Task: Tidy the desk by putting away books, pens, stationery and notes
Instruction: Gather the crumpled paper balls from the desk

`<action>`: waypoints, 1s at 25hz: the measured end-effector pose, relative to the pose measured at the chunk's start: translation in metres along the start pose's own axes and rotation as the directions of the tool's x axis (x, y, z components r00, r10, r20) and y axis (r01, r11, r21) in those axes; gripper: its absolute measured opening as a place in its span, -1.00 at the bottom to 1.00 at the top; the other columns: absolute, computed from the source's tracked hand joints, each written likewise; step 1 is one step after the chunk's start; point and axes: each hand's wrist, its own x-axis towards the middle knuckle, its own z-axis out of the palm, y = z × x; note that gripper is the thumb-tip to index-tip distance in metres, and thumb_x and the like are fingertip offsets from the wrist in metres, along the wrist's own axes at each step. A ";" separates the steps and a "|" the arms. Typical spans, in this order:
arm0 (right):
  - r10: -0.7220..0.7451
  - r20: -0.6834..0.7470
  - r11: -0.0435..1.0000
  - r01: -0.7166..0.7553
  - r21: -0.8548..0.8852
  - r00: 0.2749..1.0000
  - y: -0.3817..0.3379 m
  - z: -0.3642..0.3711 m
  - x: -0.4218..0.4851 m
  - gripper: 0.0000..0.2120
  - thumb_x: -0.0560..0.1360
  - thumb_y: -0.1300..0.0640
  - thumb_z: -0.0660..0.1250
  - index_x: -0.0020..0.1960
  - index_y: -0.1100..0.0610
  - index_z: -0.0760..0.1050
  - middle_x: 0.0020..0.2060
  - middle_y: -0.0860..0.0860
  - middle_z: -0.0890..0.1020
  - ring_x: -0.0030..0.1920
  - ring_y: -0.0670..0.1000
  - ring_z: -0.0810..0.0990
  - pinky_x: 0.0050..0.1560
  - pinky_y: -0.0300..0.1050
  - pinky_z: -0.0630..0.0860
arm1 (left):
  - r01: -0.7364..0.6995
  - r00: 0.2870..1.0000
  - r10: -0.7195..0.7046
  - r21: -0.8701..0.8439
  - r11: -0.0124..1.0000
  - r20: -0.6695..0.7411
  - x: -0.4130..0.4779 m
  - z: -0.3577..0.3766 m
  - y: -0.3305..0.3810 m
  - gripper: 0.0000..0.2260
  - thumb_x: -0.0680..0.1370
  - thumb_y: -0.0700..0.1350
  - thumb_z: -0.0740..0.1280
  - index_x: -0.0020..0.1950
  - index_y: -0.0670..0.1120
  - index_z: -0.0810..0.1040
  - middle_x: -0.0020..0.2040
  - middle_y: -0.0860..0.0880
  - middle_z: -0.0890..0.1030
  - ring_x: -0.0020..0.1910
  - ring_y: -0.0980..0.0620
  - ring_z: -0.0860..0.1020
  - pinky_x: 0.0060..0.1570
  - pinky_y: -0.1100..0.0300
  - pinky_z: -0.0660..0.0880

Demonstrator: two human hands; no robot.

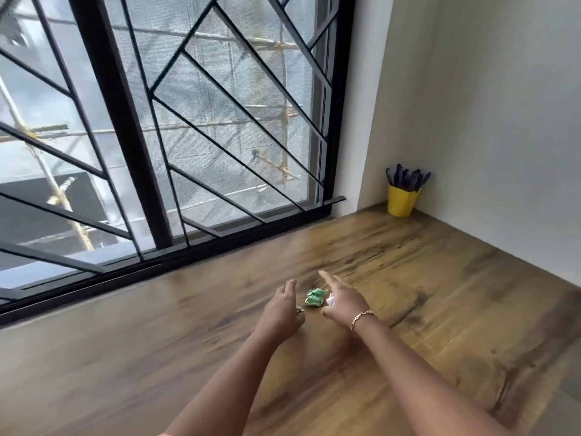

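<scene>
The crumpled green note (315,298) lies on the desk (440,278) between both hands, a ball with no long axis. The right hand (342,302), fingers straight, is nearer, with a white scrap (330,299) possibly against its palm. The left hand (283,306) is open, just beside.

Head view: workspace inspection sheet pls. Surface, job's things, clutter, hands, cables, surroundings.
Surface: brown wood-grain desk, motion-blurred at near left.
Job's things: crumpled green paper ball lies on the desk between the hands; yellow tapered cup holds dark blue pens in the far right corner.
Clutter: small white paper scrap by the right palm; contact unclear.
Hands: left hand and right hand both open, fingers straight, flanking the ball.
Cables: nothing seen.
Surroundings: black metal window grille behind; cream wall at right.
</scene>
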 end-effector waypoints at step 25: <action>-0.012 -0.364 1.000 0.011 -0.004 0.931 0.003 -0.036 -0.083 -0.68 0.45 0.24 0.20 0.17 0.02 0.46 0.14 0.02 0.48 0.16 0.09 0.48 0.12 -0.15 0.40 | -0.014 0.997 0.068 -0.781 0.625 0.037 -0.049 0.007 0.072 -0.71 0.47 -0.36 0.29 0.16 -0.14 0.40 -0.17 -0.11 0.54 -0.34 0.06 0.50 -0.42 0.29 0.44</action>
